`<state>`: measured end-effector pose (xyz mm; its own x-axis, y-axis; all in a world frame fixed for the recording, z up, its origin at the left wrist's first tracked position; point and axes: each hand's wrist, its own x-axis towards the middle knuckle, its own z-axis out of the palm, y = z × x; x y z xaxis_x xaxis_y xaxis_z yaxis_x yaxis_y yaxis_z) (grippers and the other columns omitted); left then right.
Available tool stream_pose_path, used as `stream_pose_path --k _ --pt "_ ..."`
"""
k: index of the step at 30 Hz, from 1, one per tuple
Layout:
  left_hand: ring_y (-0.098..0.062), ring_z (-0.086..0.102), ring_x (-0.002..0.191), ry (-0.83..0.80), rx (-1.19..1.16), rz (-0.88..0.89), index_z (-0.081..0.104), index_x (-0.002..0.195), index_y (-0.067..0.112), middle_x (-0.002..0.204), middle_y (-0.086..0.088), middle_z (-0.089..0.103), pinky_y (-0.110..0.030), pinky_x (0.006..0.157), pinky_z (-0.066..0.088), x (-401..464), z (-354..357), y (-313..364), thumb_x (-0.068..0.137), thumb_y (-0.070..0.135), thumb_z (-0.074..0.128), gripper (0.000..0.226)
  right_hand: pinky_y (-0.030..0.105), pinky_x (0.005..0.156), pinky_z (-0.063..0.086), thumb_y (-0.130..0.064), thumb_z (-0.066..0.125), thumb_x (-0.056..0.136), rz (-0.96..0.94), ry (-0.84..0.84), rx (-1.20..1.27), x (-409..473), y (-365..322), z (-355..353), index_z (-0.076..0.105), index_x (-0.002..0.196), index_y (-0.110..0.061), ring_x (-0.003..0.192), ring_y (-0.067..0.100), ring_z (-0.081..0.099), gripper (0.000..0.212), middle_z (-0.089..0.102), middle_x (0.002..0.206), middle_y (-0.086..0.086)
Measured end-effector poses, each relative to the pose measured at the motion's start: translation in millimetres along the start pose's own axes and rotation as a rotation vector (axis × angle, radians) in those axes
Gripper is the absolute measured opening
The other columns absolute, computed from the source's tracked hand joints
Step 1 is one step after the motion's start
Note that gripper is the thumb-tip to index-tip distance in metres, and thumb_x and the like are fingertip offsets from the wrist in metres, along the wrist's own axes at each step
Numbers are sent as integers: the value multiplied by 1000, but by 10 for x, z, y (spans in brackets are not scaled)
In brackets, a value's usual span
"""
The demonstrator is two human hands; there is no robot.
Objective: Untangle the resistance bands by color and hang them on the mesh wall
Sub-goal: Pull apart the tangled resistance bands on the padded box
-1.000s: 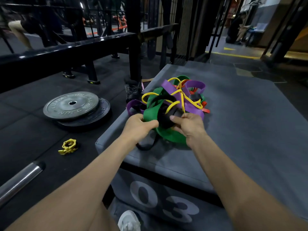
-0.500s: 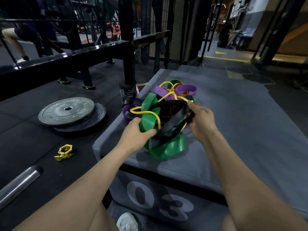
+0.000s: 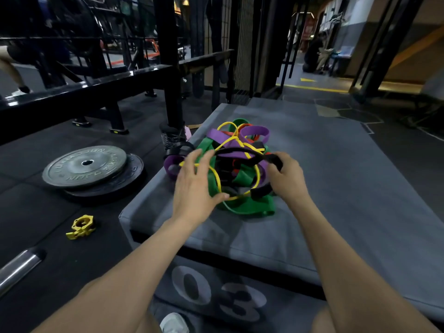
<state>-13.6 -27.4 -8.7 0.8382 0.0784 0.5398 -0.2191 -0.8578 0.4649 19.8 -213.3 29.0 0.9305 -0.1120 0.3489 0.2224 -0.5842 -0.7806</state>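
Running left to right, black band (image 3: 240,151) pinched by right hand (image 3: 287,177); left hand (image 3: 194,186) spread, empty.

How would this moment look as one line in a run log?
stage: untangling | right hand: grips black band | left hand: open on pile | bands hung: none visible

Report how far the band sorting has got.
Done: nothing yet. The green, purple, yellow and red bands lie knotted in one pile on the grey box. In hand: the right hand grips the black band, while the left hand, fingers spread, touches the pile. Left: separating every color and hanging all.
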Motion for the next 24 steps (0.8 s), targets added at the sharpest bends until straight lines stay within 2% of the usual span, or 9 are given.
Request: stream_pose_path --k 2,4,6,9,12,17,19,21,24 --pt "-19 28 138 -147 51 95 39 138 23 148 0 31 -36 115 19 34 59 -9 68 39 78 82 28 75 37 -10 53 89 -44 -68 -85 -43 48 14 53 120 -7 104 34 57 32 64 109 15" --pt "-14 30 137 -312 142 94 47 132 25 144 8 36 -33 115 12 44 93 -42 77 46 68 63 26 72 35 -13 55 88 -19 -90 -125 -52 108 13 46 125 -6 109 35 55 39 61 117 16" --pt "-15 40 127 -353 192 88 54 123 24 135 10 42 -30 108 22 46 96 -63 77 49 66 54 31 76 41 -15 56 87 56 -93 -163 -46 162 -15 46 123 -5 107 37 55 39 61 117 18" --pt "-17 52 109 -279 142 33 56 117 23 122 8 49 -30 92 34 34 51 -22 76 48 67 49 35 75 44 -14 57 85 100 -51 -217 -38 203 -72 54 114 -6 101 37 58 30 64 108 18" --pt "-19 58 92 -243 8 -85 57 105 22 107 8 50 -29 74 40 4 6 16 77 46 68 38 31 73 48 -14 62 82 54 48 -71 -11 125 -146 66 102 -8 90 30 63 21 66 86 8" --pt "-14 56 78 -305 -26 -192 51 85 29 80 12 55 -27 65 39 -36 -125 -68 73 43 73 29 21 60 43 -8 67 75 132 24 192 7 -5 -136 70 84 -8 62 11 58 10 65 67 2" --pt "-15 58 81 -340 -25 -237 50 85 30 85 12 54 -28 67 42 -65 -156 -102 68 39 78 35 19 50 40 -3 68 75 221 -2 358 -5 -37 -114 69 75 -6 45 7 49 3 58 50 -4" --pt "-19 58 86 -287 -36 -231 48 96 25 101 6 51 -34 71 47 -99 -147 -72 65 33 81 46 15 43 38 -3 69 75 271 -34 422 -39 -68 -85 67 69 -9 39 5 44 9 54 46 -4" --pt "-26 55 98 0 -17 -135 44 108 18 118 -3 39 -38 76 48 -88 -136 63 59 20 84 63 13 48 43 -5 72 76 239 -174 380 -161 -122 26 66 89 -6 55 7 55 14 62 73 3"
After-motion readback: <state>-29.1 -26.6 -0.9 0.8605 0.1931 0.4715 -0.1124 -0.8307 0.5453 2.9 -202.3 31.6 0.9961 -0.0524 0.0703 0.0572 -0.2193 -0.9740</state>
